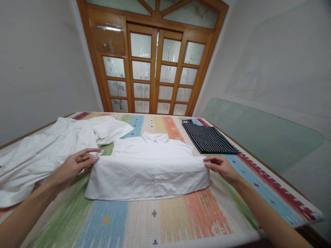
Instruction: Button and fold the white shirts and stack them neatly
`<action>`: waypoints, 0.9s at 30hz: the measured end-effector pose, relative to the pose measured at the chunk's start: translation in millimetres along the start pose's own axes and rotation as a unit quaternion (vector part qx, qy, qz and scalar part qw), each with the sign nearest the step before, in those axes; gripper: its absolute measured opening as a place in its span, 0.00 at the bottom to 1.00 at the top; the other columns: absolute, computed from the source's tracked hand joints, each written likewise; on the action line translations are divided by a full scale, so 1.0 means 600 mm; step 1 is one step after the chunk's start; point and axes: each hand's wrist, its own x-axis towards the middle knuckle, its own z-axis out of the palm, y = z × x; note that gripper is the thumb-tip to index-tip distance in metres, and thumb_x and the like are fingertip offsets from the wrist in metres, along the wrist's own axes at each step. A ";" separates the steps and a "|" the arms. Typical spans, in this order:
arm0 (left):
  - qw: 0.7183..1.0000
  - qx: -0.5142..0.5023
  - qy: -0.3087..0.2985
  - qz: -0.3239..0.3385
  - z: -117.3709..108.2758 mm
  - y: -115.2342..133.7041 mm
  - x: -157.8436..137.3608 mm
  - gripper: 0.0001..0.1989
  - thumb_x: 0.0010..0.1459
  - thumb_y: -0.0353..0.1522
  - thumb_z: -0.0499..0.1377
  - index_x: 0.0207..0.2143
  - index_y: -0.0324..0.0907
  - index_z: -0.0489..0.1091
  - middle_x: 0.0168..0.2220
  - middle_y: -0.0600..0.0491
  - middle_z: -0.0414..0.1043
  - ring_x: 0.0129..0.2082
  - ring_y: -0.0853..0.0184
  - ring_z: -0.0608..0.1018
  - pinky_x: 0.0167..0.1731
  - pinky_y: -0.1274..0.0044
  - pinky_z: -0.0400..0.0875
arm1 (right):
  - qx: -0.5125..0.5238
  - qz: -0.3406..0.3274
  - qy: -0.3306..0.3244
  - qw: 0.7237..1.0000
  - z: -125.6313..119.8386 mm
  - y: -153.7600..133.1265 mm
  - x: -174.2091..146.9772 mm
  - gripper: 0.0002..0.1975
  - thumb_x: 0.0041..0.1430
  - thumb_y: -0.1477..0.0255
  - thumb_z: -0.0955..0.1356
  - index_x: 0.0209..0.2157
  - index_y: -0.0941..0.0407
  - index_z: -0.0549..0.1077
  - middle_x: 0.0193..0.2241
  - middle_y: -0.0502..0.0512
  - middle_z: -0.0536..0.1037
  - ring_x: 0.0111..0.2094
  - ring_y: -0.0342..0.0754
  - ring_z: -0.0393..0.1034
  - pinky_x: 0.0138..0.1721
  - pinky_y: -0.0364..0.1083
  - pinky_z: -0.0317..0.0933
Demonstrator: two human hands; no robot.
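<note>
A white collared shirt [152,175] is in front of me, its collar pointing away. Its lower part is raised in a straight crease that runs between my two hands, and the hem hangs towards me. My left hand [84,160] pinches the left end of the crease between thumb and fingers. At the right end, my right hand [218,165] pinches the fabric in the same way. The shirt's shoulders and collar lie flat beyond the crease; what is under the raised cloth is hidden.
Left of the shirt lies a crumpled white garment [59,144], close to my left hand. A folded black-and-white striped garment [209,137] rests at the back right. Everything lies on a colourful striped cloth [144,224]. Wooden glazed doors [155,69] stand beyond; a glass panel [258,127] leans at right.
</note>
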 end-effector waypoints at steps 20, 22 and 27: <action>0.996 0.018 -0.053 -0.064 0.026 -0.057 0.026 0.41 0.36 0.56 0.66 0.49 0.42 0.69 0.38 0.48 0.79 0.38 0.58 0.80 0.34 0.73 0.73 | -0.086 0.057 -0.034 0.994 0.025 0.036 0.025 0.31 0.45 0.58 0.73 0.50 0.55 0.69 0.33 0.52 0.75 0.31 0.48 0.70 0.32 0.46 0.64; 0.995 0.019 -0.066 -0.078 0.023 -0.060 0.027 0.41 0.36 0.56 0.66 0.48 0.41 0.69 0.35 0.51 0.79 0.35 0.60 0.79 0.30 0.75 0.71 | -0.053 0.089 -0.036 0.994 0.027 0.030 0.021 0.33 0.44 0.56 0.73 0.50 0.55 0.67 0.29 0.49 0.73 0.29 0.47 0.69 0.29 0.44 0.60; 0.993 0.071 -0.072 -0.064 0.024 -0.058 0.031 0.39 0.37 0.58 0.64 0.44 0.39 0.69 0.21 0.59 0.70 0.22 0.67 0.70 0.23 0.77 0.62 | -0.043 0.087 -0.028 0.995 0.028 0.017 0.022 0.33 0.43 0.52 0.74 0.47 0.56 0.67 0.20 0.41 0.64 0.21 0.41 0.58 0.23 0.41 0.50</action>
